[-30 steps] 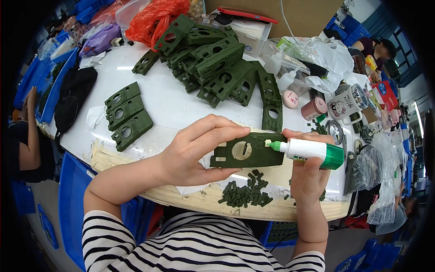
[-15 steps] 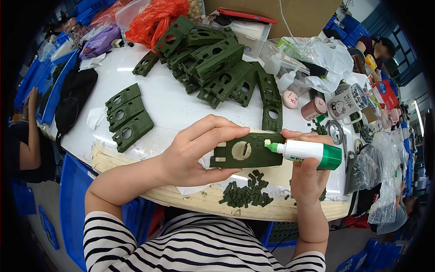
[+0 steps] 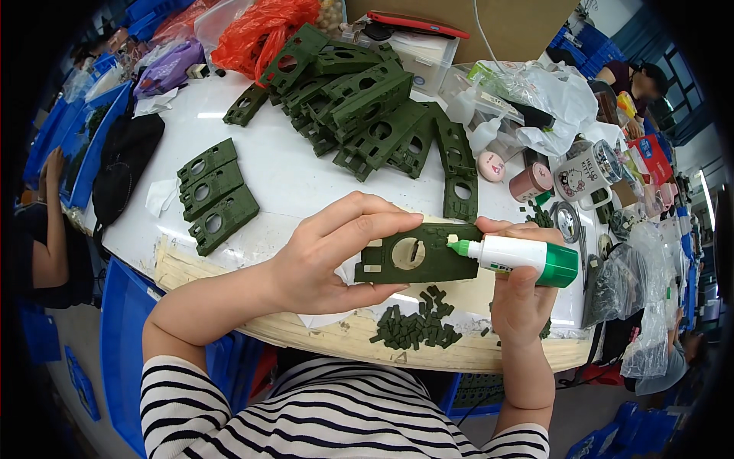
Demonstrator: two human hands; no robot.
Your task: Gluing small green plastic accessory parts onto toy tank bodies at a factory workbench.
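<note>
My left hand [image 3: 325, 249] pinches a dark green plastic model part [image 3: 443, 266], shaped like a tank hull top with a round hole, by its left end. It is held level above the table's near edge. My right hand [image 3: 524, 302] is closed round a white glue bottle [image 3: 514, 253] with a green base, lying sideways. Its green nozzle tip is at a small opening near the part's right end; whether they touch I cannot tell. The right thumb or fingers partly hide that end. Below lies a pile of small dark green pieces [image 3: 417, 327].
A heap of similar green parts [image 3: 344, 99] lies at the back, with several more in a group [image 3: 215, 195] at the left. A mug [image 3: 585, 176], bags and small containers crowd the right. A blue crate [image 3: 126, 336] stands below the left edge. Other people sit at both sides.
Almost nothing differs: the part and the glue bottle have shifted very slightly to the right, and both hands keep their grip.
</note>
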